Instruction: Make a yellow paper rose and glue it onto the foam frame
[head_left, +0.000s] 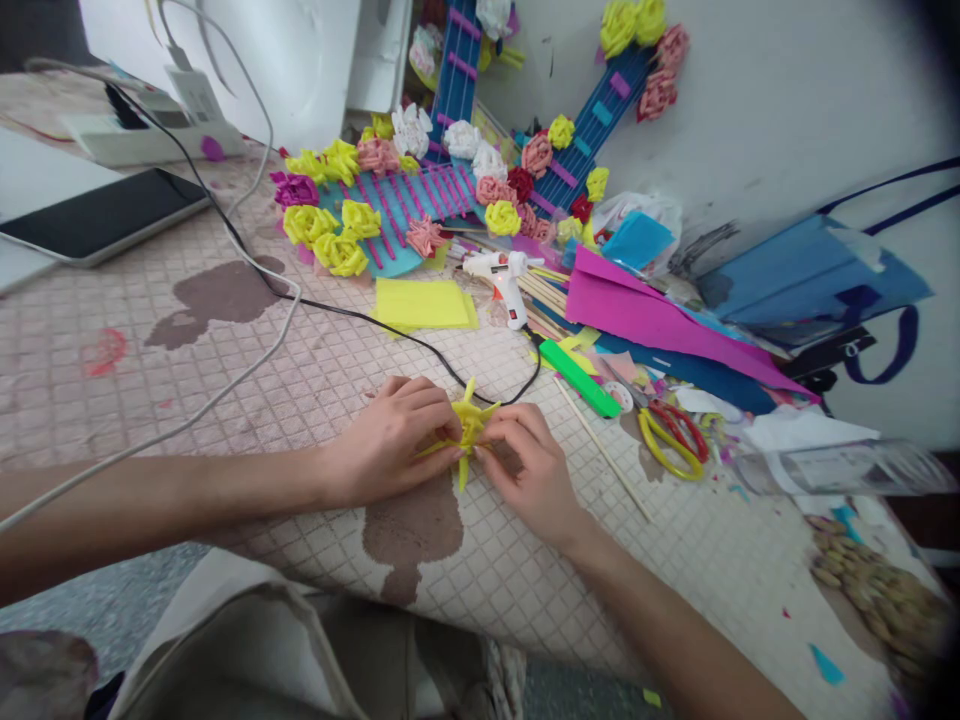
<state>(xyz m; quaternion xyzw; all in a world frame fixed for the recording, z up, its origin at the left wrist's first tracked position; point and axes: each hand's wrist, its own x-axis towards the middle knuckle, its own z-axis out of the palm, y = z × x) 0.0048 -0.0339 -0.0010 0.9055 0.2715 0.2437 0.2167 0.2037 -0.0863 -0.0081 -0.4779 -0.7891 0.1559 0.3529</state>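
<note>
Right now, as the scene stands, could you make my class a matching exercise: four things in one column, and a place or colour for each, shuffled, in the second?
Things:
1. Yellow star-shaped piece
2. Glue gun
3. Tablet
4. Single wooden stick

Places or colours:
A. Dark screen, at the left of the picture
B. Between the left hand and the right hand, at their fingertips
C. Lying slantwise, to the right of the right hand
D. White, beside the yellow sheets

Right pairs: 1-B, 2-D, 3-A, 4-C
</note>
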